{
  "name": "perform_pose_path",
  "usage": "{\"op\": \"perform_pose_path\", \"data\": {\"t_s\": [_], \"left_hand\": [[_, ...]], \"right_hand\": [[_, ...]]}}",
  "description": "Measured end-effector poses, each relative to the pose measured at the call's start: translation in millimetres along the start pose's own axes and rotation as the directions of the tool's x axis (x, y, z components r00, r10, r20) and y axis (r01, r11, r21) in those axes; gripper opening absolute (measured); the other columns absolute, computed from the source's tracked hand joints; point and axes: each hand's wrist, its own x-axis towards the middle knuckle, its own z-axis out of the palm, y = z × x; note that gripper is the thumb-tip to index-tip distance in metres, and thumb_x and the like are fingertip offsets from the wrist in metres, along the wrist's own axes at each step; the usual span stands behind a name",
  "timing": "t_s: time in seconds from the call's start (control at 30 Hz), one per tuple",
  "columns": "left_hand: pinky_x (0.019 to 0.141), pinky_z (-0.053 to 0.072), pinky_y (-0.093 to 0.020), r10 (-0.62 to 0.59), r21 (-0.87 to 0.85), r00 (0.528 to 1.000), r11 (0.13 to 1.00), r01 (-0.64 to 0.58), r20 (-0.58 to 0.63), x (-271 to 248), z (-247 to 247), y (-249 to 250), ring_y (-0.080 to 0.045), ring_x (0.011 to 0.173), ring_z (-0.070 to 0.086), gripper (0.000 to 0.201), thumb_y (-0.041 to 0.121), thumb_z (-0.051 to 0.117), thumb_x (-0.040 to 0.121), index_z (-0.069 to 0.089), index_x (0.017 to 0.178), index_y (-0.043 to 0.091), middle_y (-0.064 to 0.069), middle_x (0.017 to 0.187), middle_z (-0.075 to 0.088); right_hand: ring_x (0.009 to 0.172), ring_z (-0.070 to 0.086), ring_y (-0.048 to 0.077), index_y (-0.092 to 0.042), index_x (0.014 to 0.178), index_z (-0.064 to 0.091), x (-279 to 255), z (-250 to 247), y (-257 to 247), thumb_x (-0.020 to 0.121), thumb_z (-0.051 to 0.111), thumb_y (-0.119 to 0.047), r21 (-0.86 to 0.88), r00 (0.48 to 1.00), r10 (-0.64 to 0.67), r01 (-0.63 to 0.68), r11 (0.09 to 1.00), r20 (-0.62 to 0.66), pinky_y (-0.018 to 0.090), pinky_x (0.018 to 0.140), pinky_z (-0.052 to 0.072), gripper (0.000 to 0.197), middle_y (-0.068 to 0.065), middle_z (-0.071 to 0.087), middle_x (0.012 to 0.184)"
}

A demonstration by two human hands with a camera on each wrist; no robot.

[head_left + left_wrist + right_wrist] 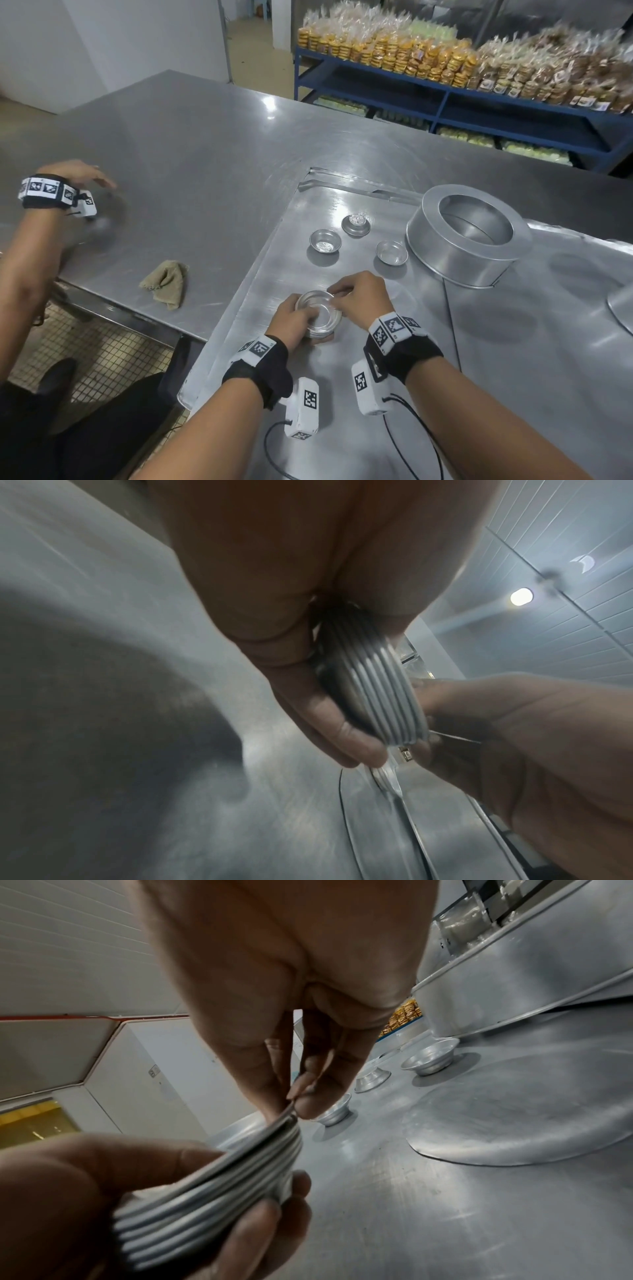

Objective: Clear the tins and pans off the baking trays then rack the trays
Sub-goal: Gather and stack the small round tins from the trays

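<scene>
A stack of small round tins (318, 317) (377, 693) (212, 1191) is held just above the baking tray (260, 281). My left hand (294, 323) (308, 691) (85, 1204) grips the stack from the side. My right hand (363, 298) (294, 1096) (514, 737) pinches the rim of the top tin. Three loose small tins (325, 242) (356, 224) (391, 253) stand farther back on the tray. A large round cake pan (469, 236) (514, 961) sits behind them to the right.
Another person's hand (77, 174) hovers over the steel table (191, 144) at the far left. A folded brown cloth (166, 282) lies near the table's front edge. Blue shelves (445, 102) with bagged baked goods stand behind the table. A second pan's rim (621, 308) shows at the right.
</scene>
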Motion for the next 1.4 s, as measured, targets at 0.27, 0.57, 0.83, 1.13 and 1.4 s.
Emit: {"op": "perform_pose_path", "data": {"t_s": [0.27, 0.57, 0.83, 1.13, 1.4], "left_hand": [[0.074, 0.055, -0.066, -0.004, -0.039, 1.0, 0.999, 0.005, 0.024, 15, 22, 10, -0.054, 0.1, 0.061, 0.027, -0.009, 0.054, 0.083, 0.06, 0.108, 0.001, -0.03, 0.112, 0.058], [0.074, 0.058, -0.059, -0.037, -0.093, 0.998, 0.995, 0.041, 0.042, 34, 41, 17, -0.045, 0.092, 0.063, 0.025, -0.011, 0.05, 0.09, 0.058, 0.11, 0.001, -0.026, 0.111, 0.057], [0.076, 0.057, -0.061, -0.063, -0.088, 0.998, 0.994, 0.064, 0.017, 45, 49, 13, -0.047, 0.096, 0.064, 0.024, -0.01, 0.052, 0.089, 0.061, 0.107, 0.003, -0.024, 0.106, 0.06], [0.061, 0.06, -0.046, -0.038, -0.107, 0.999, 0.994, 0.036, -0.017, 27, 43, 8, -0.05, 0.094, 0.063, 0.024, -0.01, 0.049, 0.089, 0.06, 0.108, 0.001, -0.026, 0.105, 0.059], [0.055, 0.057, -0.037, -0.04, -0.08, 0.997, 0.996, 0.035, -0.064, -1, 26, -5, -0.036, 0.074, 0.062, 0.018, 0.0, 0.058, 0.088, 0.063, 0.105, 0.004, -0.018, 0.09, 0.056]], "right_hand": [[0.078, 0.069, 0.015, -0.015, 0.085, 0.078, 36, -20, 25, 0.08, 0.078, -0.029, 0.164, 0.99, 0.119, -0.105, 0.981, -0.078, 0.03, 0.077, 0.057, 0.015, -0.003, 0.073, 0.078], [0.109, 0.064, 0.034, 0.002, 0.114, 0.067, 109, -72, 85, 0.09, 0.066, -0.027, -0.152, 0.86, 0.409, -0.468, 0.87, -0.306, 0.031, 0.079, 0.05, 0.038, 0.019, 0.067, 0.118], [0.097, 0.07, 0.033, 0.004, 0.101, 0.072, 140, -78, 100, 0.084, 0.068, -0.009, -0.101, 0.842, 0.463, -0.505, 0.857, -0.276, 0.026, 0.066, 0.046, 0.021, 0.02, 0.072, 0.104], [0.078, 0.07, 0.031, -0.008, 0.079, 0.075, 130, -92, 87, 0.081, 0.062, 0.002, -0.019, 0.876, 0.411, -0.429, 0.903, -0.253, 0.034, 0.078, 0.059, 0.017, 0.017, 0.073, 0.088], [0.058, 0.074, 0.021, -0.01, 0.085, 0.075, 76, -90, 45, 0.079, 0.068, -0.003, 0.059, 0.971, 0.235, -0.233, 0.971, -0.036, 0.033, 0.067, 0.063, 0.012, 0.011, 0.074, 0.068]]}}
